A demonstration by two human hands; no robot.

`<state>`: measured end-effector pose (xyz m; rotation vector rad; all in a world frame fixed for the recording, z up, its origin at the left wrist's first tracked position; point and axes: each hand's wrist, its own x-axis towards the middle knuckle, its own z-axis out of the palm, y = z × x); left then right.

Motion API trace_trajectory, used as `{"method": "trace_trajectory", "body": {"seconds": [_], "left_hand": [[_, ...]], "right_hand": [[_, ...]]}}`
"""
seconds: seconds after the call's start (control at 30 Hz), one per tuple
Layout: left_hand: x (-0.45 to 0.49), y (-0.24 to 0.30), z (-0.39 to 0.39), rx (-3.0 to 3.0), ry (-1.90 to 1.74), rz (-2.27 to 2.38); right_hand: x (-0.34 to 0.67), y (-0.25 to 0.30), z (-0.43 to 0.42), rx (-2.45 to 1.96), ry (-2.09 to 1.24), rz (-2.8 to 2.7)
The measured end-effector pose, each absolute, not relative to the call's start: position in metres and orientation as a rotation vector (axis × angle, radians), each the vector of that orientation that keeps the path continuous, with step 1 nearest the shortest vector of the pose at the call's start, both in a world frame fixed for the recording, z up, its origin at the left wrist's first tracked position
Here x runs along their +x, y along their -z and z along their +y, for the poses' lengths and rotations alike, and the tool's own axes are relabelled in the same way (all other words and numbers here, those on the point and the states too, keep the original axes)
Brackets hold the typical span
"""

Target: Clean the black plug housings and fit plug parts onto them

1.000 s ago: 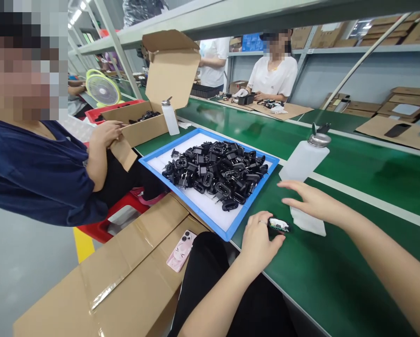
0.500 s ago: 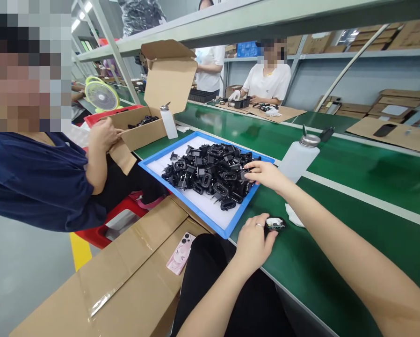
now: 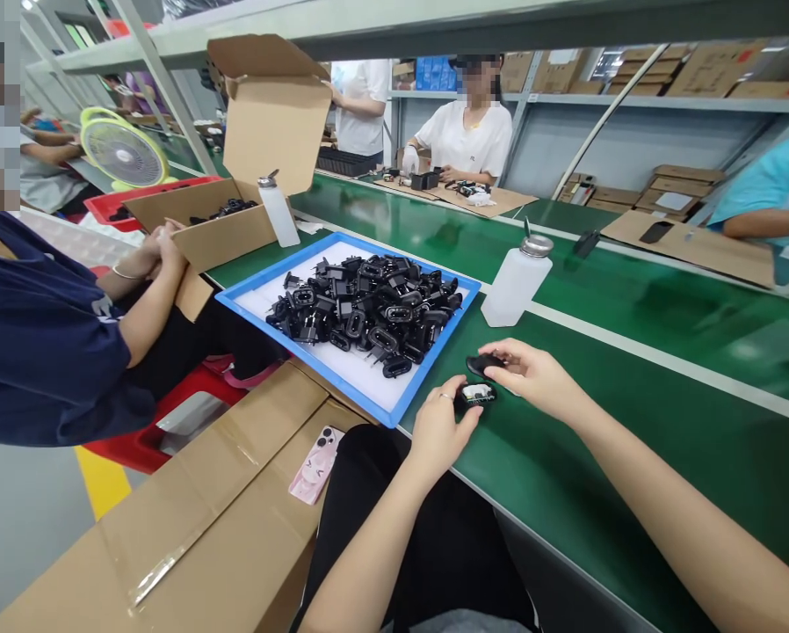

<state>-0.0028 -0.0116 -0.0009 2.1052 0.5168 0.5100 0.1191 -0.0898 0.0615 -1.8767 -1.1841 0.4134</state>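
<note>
Left hand [image 3: 442,428] is pinching a small black-and-white part [image 3: 475,395] beside the blue tray [image 3: 276,264]; right hand [image 3: 532,378] is pinching a black plug casing [image 3: 483,364].

Two bare forearms [image 3: 664,492], a thin silver-toned ring [image 3: 445,396] on the left hand [image 3: 439,428], plain black trousers [image 3: 408,536]

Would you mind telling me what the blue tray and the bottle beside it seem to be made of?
The tray looks like moulded plastic, its rim smooth and slightly glossy; the white lining seems matte foam. The bottle looks like cloudy, translucent plastic, and its cap seems metal, by its shine.
</note>
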Motion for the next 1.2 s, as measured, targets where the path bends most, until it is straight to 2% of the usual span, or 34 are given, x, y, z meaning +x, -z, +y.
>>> {"method": "trace_trajectory", "body": {"seconds": [0.2,0.4,0.67,0.93,1.2], "left_hand": [[-0.002,0.002,-0.012,2.094,-0.525,0.540],[-0.002,-0.001,-0.013,2.117,-0.507,0.549],[-0.002,0.000,-0.013,2.135,-0.507,0.546],[-0.002,0.003,-0.012,2.123,-0.525,0.531],[-0.005,0.001,-0.013,2.154,-0.627,0.459]], "right_hand": [[0.111,-0.058,-0.103,-2.003,-0.135,-1.327],[0.117,-0.068,-0.104,-2.053,-0.566,-1.387],[0.106,-0.070,-0.099,-2.389,-0.191,-1.621],[0.106,-0.061,-0.096,-2.382,-0.203,-1.668],[0.110,-0.065,-0.094,-2.367,-0.384,-1.705]]}}
